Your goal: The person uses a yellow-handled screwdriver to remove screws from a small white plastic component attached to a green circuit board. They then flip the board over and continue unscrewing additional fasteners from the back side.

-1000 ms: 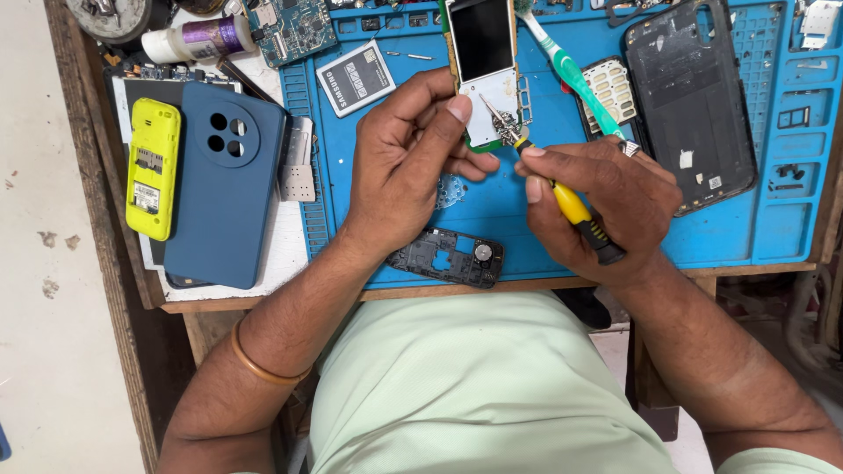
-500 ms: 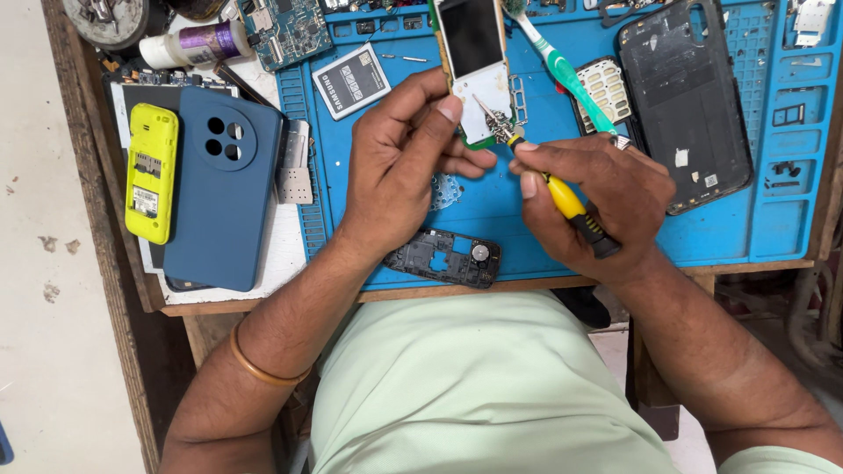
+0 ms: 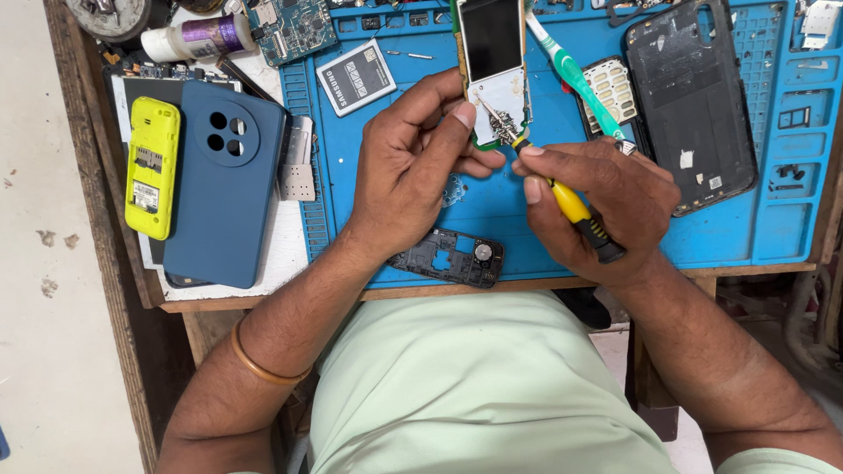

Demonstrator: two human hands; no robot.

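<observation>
Yellow plastic marks the screwdriver (image 3: 562, 197), which is clamped in the right hand (image 3: 606, 206), fingers closed around the handle. Its long axis runs up and to the left from that grip, and the metal tip is set on the lower white part of the phone board (image 3: 493, 75). The board is pinned by the left hand (image 3: 413, 171), thumb tip pressed on its lower left edge and the fingers curled beneath; its long axis runs straight away from the body, so the tool meets it at a slant. Both hands are about equally near the tip. 1 black frame (image 3: 450, 257) lies just below the left wrist on the blue mat (image 3: 755, 228).
</observation>
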